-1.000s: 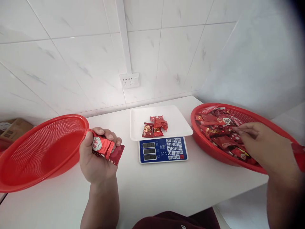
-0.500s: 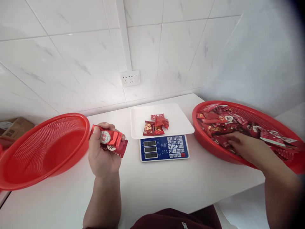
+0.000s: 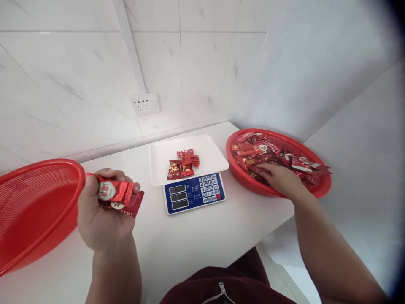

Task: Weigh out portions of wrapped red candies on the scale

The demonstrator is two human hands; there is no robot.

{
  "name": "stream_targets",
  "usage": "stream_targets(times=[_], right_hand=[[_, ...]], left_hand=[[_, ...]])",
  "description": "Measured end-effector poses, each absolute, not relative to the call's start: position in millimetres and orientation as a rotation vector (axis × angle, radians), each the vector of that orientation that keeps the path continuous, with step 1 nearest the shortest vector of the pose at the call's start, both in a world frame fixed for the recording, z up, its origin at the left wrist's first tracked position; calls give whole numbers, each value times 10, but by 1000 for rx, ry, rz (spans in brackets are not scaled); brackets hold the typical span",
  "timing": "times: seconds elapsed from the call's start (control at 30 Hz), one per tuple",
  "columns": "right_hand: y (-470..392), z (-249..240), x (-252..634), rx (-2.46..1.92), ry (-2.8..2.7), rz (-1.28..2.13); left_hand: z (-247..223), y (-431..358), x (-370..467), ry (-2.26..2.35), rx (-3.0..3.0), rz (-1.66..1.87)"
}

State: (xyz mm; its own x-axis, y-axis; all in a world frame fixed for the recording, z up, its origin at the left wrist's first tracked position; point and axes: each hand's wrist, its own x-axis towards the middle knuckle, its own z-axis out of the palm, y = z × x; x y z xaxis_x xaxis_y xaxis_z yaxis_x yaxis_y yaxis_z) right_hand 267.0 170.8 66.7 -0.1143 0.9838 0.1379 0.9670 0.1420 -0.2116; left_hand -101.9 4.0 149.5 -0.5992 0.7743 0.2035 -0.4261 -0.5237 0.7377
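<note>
My left hand (image 3: 106, 211) is closed around a few small red wrapped snack packets (image 3: 115, 191), held above the table beside the left basket. One shows a white round label; a darker red one below it has white lettering. My right hand (image 3: 280, 177) reaches over the near rim of the right red basket (image 3: 253, 185), its fingers stretched out and touching the heap of red packets (image 3: 247, 147). Nothing is visibly gripped there, though the fingertips are partly hidden. Several red packets (image 3: 186, 162) lie together on the scale's white tray (image 3: 210, 154).
The digital scale (image 3: 194, 194) with blue keypad and three displays stands mid-table. A second red perforated basket (image 3: 41, 211) is at the left, cut by the frame. A socket (image 3: 145, 104) is on the tiled wall behind the white table (image 3: 177, 240).
The view has turned to the right, so everything sits further left. My left hand still holds its packets; my right hand stays at the heap in the right basket.
</note>
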Motion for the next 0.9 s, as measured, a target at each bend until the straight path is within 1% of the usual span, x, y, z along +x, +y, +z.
stream_targets(times=[0.13, 0.2, 0.3, 0.37, 0.47, 0.6, 0.77, 0.9], right_hand=[[1622, 772, 2657, -2025, -1892, 35], [1553, 844, 2625, -1929, -1736, 12], [1464, 889, 2493, -1686, -1625, 77], [1427, 856, 2327, -1544, -1649, 148], [1402, 746, 1966, -1287, -1828, 224], [1409, 594, 1444, -947, -2057, 109], [1448, 425, 1071, -892, -2150, -134], [1437, 329, 1016, -910, -2114, -189]], left_hand=[[1483, 16, -1033, 836, 689, 2148], [1481, 16, -1034, 837, 687, 2160], [1485, 32, -1019, 836, 693, 2150], [1491, 43, -1004, 836, 696, 2151], [1502, 39, -988, 838, 706, 2156], [1521, 0, -989, 816, 716, 2160], [1547, -41, -1012, 794, 711, 2177], [1537, -40, -1029, 794, 725, 2175]])
